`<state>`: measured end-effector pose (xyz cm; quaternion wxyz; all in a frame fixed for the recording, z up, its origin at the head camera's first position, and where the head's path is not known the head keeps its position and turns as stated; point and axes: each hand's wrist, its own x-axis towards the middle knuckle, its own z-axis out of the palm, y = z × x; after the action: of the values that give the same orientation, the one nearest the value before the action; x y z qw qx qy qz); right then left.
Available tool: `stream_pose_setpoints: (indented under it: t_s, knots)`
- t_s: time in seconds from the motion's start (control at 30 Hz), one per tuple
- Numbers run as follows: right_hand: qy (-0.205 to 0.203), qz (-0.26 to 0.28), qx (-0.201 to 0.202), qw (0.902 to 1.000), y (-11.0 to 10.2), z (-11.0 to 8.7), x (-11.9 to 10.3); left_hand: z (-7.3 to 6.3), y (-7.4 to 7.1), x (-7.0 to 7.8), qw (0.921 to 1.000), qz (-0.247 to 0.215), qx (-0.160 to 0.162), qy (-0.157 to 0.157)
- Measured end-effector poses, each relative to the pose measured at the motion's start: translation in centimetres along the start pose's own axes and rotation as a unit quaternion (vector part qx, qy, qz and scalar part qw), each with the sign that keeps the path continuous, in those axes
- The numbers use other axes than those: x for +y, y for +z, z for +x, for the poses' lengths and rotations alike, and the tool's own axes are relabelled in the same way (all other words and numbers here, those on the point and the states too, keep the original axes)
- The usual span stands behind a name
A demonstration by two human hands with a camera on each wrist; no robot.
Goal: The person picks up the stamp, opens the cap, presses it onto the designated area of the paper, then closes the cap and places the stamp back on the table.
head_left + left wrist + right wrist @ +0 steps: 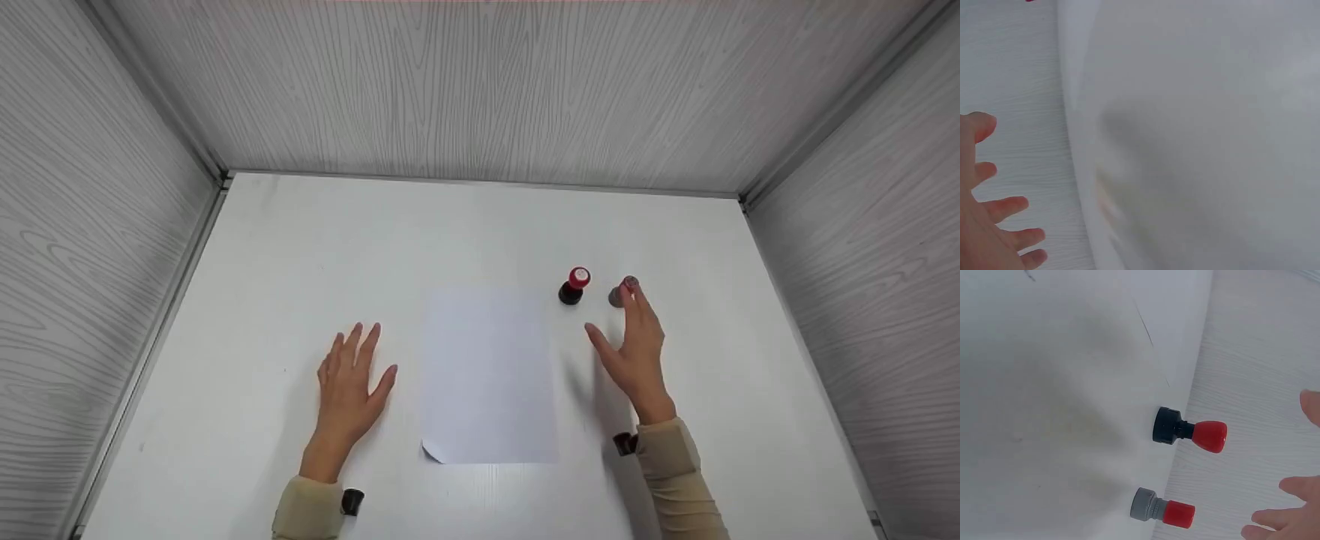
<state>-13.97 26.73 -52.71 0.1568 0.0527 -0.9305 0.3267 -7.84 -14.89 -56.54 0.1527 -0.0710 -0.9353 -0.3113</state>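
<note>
A white sheet of paper point(489, 382) lies on the table with its near left corner curled up. Beyond its right side stand two hand stamps: one black stamp point(1167, 425) with a round red knob, and one grey stamp point(1143, 504) with a red handle. My right hand point(636, 356) is held out with fingers spread; its fingertips overlap the grey stamp in the head view, while the right wrist view shows a gap between them. To the left of the paper, my left hand point(349, 397) hovers over the table with fingers apart, holding nothing.
The white table point(360, 240) is bounded by a back panel point(480, 90) and by side panels at left point(97, 187) and right point(862, 225), all grey with wood grain. A dark wrist camera sits at each cuff.
</note>
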Motion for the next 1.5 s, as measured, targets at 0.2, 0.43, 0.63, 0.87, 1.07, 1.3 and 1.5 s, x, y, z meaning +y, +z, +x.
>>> stream_pose_setpoints:
  t_s: [0.2,0.43,0.63,0.87,1.07,1.3,1.5]
  knots:
    - [-0.007,0.038,0.039,0.9985,1.0,3.1,-0.5,0.5,-0.2,1.9,0.9668,-0.237,-0.056,-0.078]
    - [0.046,-0.029,-0.022,0.9983,2.1,6.3,-0.8,0.9,1.3,4.8,0.8755,-0.449,-0.097,-0.149]
    - [0.071,-0.090,-0.077,0.9905,2.3,8.5,-0.8,1.5,2.9,7.3,0.7776,-0.589,-0.151,-0.159]
    - [0.055,-0.118,-0.129,0.9830,3.3,10.2,-0.9,2.5,4.5,9.1,0.6622,-0.700,-0.187,-0.192]
    - [0.061,-0.102,-0.125,0.9851,3.9,10.3,-0.2,3.8,6.5,11.2,0.6316,-0.714,-0.134,-0.271]
    - [0.068,-0.086,-0.122,0.9864,4.7,10.1,0.5,6.6,9.8,14.0,0.7149,-0.611,-0.060,-0.334]
    - [0.072,-0.075,-0.128,0.9863,5.2,10.1,0.5,9.6,13.8,15.4,0.8222,-0.472,-0.088,-0.306]
